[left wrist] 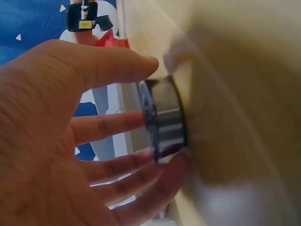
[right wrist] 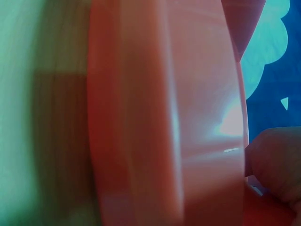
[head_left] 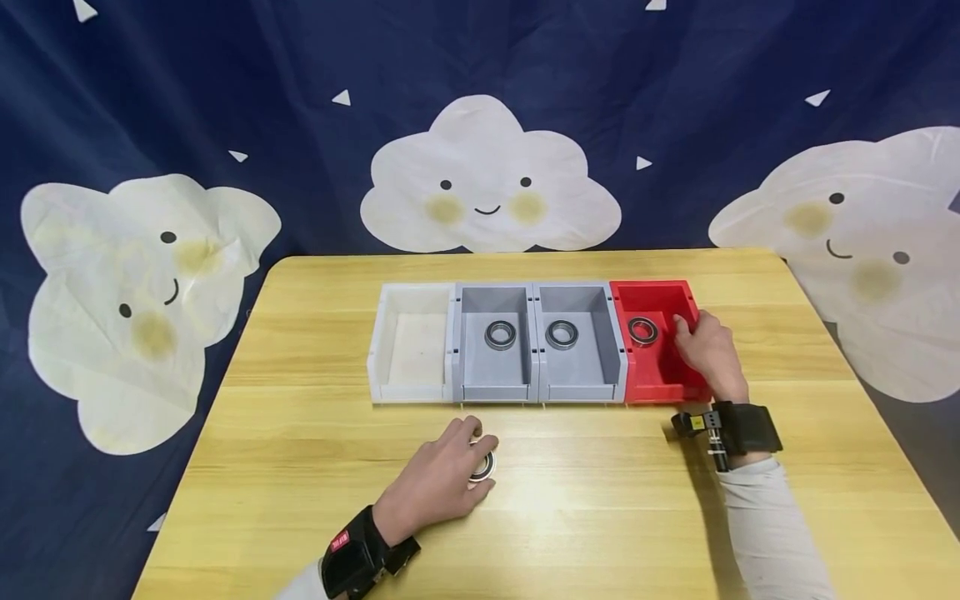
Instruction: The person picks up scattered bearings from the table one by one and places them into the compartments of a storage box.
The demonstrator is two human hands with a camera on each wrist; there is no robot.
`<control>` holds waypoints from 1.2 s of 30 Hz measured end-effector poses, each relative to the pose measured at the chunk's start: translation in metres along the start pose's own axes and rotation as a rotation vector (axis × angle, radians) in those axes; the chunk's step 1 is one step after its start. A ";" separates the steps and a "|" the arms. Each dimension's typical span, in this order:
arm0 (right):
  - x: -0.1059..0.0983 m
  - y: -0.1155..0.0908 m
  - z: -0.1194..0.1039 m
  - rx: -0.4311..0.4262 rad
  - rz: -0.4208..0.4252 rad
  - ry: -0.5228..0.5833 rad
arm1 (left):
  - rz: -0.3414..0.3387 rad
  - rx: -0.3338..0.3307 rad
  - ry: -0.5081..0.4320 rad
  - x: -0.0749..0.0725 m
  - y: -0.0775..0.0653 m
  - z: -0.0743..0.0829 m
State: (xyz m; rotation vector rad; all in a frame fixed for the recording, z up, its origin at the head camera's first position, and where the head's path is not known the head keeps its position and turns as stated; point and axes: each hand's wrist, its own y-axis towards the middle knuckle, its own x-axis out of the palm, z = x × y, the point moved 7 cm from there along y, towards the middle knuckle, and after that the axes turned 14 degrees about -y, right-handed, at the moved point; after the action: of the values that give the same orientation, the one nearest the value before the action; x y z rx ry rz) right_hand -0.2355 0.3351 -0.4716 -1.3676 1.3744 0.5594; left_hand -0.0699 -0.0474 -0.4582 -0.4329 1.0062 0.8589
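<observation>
On the tabletop, my left hand reaches around a ball bearing, its fingers at the far side and its thumb at the near side. The left wrist view shows this bearing between spread fingers and thumb, with a small gap at the thumb tip. My right hand holds the right wall of the red bin, thumb inside and the other fingers mostly hidden outside. Inside that bin lies another bearing, apart from the hand. The right wrist view is mostly filled by the red bin's wall.
Left of the red bin, joined in a row, are a grey bin with a bearing, another grey bin with a bearing, and a white bin. A dark blue curtain hangs behind the wooden table.
</observation>
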 end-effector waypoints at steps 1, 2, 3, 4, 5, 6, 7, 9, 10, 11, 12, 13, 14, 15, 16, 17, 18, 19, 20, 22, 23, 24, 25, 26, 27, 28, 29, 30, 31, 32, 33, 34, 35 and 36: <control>0.000 0.000 0.000 -0.001 0.002 -0.003 | 0.004 0.003 -0.001 0.000 -0.001 0.000; 0.000 0.000 0.001 -0.001 0.003 -0.004 | 0.007 0.006 -0.001 0.001 -0.001 0.001; 0.000 0.000 0.001 -0.002 0.007 -0.008 | 0.010 0.011 0.001 0.001 -0.001 0.001; 0.000 0.000 0.002 -0.003 0.010 -0.008 | 0.013 0.014 0.005 0.001 -0.001 0.002; 0.000 0.000 0.002 -0.005 0.013 -0.008 | 0.013 0.017 0.009 0.001 -0.001 0.002; 0.000 0.000 0.002 -0.006 0.014 -0.006 | 0.012 0.020 0.014 0.001 -0.001 0.002; 0.000 0.000 0.002 -0.006 0.014 -0.005 | 0.010 0.023 0.018 0.001 -0.001 0.003; 0.000 0.000 0.002 -0.008 0.016 -0.003 | 0.007 0.030 0.031 0.002 0.000 0.003; 0.000 0.000 0.002 -0.007 0.013 0.000 | 0.004 0.032 0.037 0.002 0.000 0.004; 0.001 0.000 0.002 -0.006 0.012 0.000 | 0.003 0.035 0.044 0.002 0.000 0.004; 0.001 0.000 0.002 -0.003 0.009 0.002 | 0.002 0.038 0.051 0.003 0.000 0.004; 0.001 0.000 0.003 0.000 0.006 0.003 | 0.003 0.041 0.057 0.003 0.000 0.004; 0.001 0.000 0.003 0.002 0.004 0.002 | 0.004 0.043 0.064 0.003 0.000 0.005; 0.001 0.000 0.003 0.004 0.003 0.002 | 0.007 0.045 0.071 0.003 0.000 0.005; 0.001 0.000 0.003 0.005 0.002 0.001 | 0.012 0.046 0.078 0.003 0.000 0.005; 0.001 0.000 0.002 0.005 0.003 -0.002 | 0.017 0.048 0.084 0.003 0.000 0.006; 0.001 0.000 0.002 0.005 0.002 -0.001 | 0.023 0.049 0.090 0.003 0.000 0.006; 0.000 0.001 0.002 0.004 0.005 -0.006 | 0.030 0.051 0.096 0.002 -0.001 0.007; -0.001 0.001 0.001 0.000 0.012 -0.014 | 0.038 0.052 0.101 0.002 -0.001 0.007; -0.002 0.001 0.000 -0.008 0.022 -0.028 | 0.051 0.055 0.112 0.001 -0.001 0.008; -0.002 0.001 0.000 -0.011 0.027 -0.034 | 0.056 0.055 0.115 0.001 -0.001 0.009; -0.003 0.002 0.000 -0.013 0.030 -0.039 | 0.061 0.055 0.118 0.001 -0.001 0.009; -0.003 0.002 -0.001 -0.016 0.033 -0.044 | 0.065 0.055 0.120 0.001 -0.001 0.009; -0.003 0.001 -0.001 -0.015 0.030 -0.043 | 0.065 0.054 0.119 0.001 -0.001 0.009; -0.002 0.002 -0.001 -0.012 0.024 -0.039 | 0.064 0.049 0.114 0.001 -0.002 0.009; -0.001 0.002 -0.001 -0.010 0.019 -0.034 | 0.063 0.048 0.108 0.001 -0.002 0.008; -0.001 0.002 -0.001 -0.008 0.016 -0.029 | 0.060 0.045 0.098 0.000 -0.003 0.008; 0.000 0.002 -0.001 -0.007 0.014 -0.026 | 0.057 0.045 0.089 -0.001 -0.003 0.007; 0.000 0.002 -0.001 -0.006 0.011 -0.022 | 0.055 0.044 0.079 -0.002 -0.004 0.007; 0.001 0.002 -0.001 -0.004 0.011 -0.020 | 0.054 0.045 0.070 -0.004 -0.004 0.006; 0.001 0.001 -0.001 -0.005 0.015 -0.021 | 0.057 0.046 0.059 -0.006 -0.004 0.005; 0.000 0.001 -0.001 -0.007 0.018 -0.022 | 0.064 0.049 0.057 -0.009 -0.004 0.005; 0.000 0.001 -0.001 -0.010 0.020 -0.026 | 0.074 0.049 0.057 -0.013 -0.004 0.004; 0.000 0.001 -0.001 -0.013 0.022 -0.028 | 0.087 0.051 0.059 -0.017 -0.004 0.003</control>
State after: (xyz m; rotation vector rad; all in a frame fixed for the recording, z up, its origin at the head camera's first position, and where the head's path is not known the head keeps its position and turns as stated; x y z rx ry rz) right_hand -0.2365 0.3346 -0.4714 -1.3516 1.3662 0.6007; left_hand -0.0696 -0.0553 -0.4420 -0.3748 1.1054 0.9012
